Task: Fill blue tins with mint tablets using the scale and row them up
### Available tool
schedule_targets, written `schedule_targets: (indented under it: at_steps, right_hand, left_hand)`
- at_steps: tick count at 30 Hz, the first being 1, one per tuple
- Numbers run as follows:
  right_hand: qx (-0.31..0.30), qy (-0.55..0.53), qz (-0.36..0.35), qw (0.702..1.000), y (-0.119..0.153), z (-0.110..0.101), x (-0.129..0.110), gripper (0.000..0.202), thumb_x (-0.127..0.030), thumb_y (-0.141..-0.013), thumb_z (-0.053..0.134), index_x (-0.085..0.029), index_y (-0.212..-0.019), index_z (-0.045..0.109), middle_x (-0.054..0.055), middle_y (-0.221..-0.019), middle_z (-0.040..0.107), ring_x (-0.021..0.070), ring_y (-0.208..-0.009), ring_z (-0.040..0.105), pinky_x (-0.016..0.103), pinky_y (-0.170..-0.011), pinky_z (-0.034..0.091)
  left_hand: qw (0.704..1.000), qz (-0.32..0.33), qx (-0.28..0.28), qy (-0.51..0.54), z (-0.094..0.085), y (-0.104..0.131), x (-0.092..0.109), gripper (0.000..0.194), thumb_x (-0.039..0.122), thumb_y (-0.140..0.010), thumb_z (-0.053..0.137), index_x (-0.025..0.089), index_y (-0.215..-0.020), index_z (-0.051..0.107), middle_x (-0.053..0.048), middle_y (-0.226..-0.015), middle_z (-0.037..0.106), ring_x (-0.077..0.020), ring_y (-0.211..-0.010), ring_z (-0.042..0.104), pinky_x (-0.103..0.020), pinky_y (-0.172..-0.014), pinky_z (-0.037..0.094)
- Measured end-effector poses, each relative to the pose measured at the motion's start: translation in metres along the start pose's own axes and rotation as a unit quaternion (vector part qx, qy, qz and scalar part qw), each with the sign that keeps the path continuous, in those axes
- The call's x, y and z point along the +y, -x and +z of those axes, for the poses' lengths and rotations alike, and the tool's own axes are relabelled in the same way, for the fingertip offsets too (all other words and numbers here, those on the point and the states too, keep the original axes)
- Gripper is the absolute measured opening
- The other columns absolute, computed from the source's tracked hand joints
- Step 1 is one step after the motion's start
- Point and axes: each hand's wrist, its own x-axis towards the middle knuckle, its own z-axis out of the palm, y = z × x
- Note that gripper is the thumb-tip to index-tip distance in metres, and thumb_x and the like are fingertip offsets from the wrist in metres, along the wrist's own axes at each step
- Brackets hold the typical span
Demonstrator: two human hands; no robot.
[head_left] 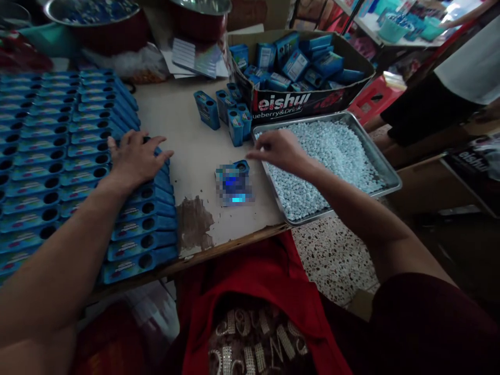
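My left hand (135,159) lies with fingers spread on the right part of the rows of small blue boxes (84,136), each with a round dark hole on top. My right hand (282,151) hovers over the left rim of a metal tray (390,179) filled with pale blue-white pellets (332,151). Its thumb and fingers are pinched together; a whitish spot shows at the tips, too small to name. Between my hands, a blue box (242,166) stands on the table beside a pixelated patch. Several more blue boxes (207,110) stand farther back.
A cardboard carton (308,101) of blue boxes stands behind the tray. Metal bowls (94,15) and a ridged white tray (194,56) are at the back. The table's front edge (234,245) is worn. At right are a red stool (378,96) and another person (449,83).
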Motion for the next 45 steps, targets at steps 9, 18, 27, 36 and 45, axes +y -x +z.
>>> schedule_targets:
  at_steps: [9, 18, 27, 36, 45]
  right_hand:
    - [-0.057, 0.069, -0.059, 0.994, -0.024, 0.049, 0.120, 0.056, -0.037, -0.116, 0.052, -0.011, -0.164, 0.065, 0.025, -0.171, 0.065, 0.0376, -0.159, 0.057, 0.052, -0.131, 0.044]
    - [-0.095, 0.168, -0.084, 0.978, -0.011, 0.081, 0.100, 0.055, -0.037, -0.117, 0.043, -0.008, -0.159, 0.064, 0.029, -0.160, 0.066, 0.0474, -0.146, 0.059, 0.058, -0.117, 0.048]
    - [-0.155, 0.214, -0.058, 0.963, 0.037, 0.052, 0.086, 0.040, -0.032, -0.121, 0.046, -0.011, -0.142, 0.073, 0.024, -0.139, 0.075, 0.0364, -0.116, 0.073, 0.041, -0.088, 0.046]
    - [-0.049, 0.070, 0.028, 0.996, 0.018, 0.042, 0.122, 0.034, -0.037, -0.117, 0.061, -0.014, -0.123, 0.086, 0.019, -0.126, 0.083, 0.0338, -0.110, 0.076, 0.039, -0.087, 0.047]
    - [0.119, -0.395, 0.132, 0.901, -0.012, 0.075, 0.078, 0.012, -0.027, -0.096, 0.084, -0.019, -0.088, 0.080, 0.005, -0.087, 0.074, 0.0187, -0.078, 0.061, 0.031, -0.077, 0.050]
  left_hand:
    - [1.000, 0.016, 0.018, 0.016, 0.005, -0.001, -0.007, 0.083, 0.081, -0.114, 0.030, 0.026, -0.167, 0.062, -0.015, -0.190, 0.039, -0.0473, -0.175, 0.028, -0.082, -0.140, 0.007]
    - [0.999, 0.002, 0.034, 0.042, 0.014, -0.006, -0.011, 0.073, 0.067, -0.116, 0.047, 0.017, -0.165, 0.066, -0.016, -0.190, 0.040, -0.0457, -0.173, 0.026, -0.076, -0.142, 0.000]
    - [0.991, 0.022, 0.104, 0.080, 0.019, -0.010, -0.016, 0.088, 0.084, -0.112, 0.055, 0.009, -0.158, 0.067, -0.019, -0.187, 0.043, -0.0457, -0.173, 0.033, -0.076, -0.143, -0.001]
    - [0.967, 0.110, 0.005, 0.228, 0.011, -0.002, 0.047, 0.102, 0.056, -0.041, 0.119, 0.012, -0.123, 0.076, -0.013, -0.132, 0.077, -0.0490, -0.144, 0.068, -0.069, -0.133, 0.044]
    - [0.867, -0.016, 0.022, 0.498, 0.082, 0.038, 0.126, 0.053, 0.035, -0.065, 0.105, 0.021, -0.106, 0.074, -0.002, -0.099, 0.081, -0.0266, -0.097, 0.078, -0.040, -0.094, 0.064]
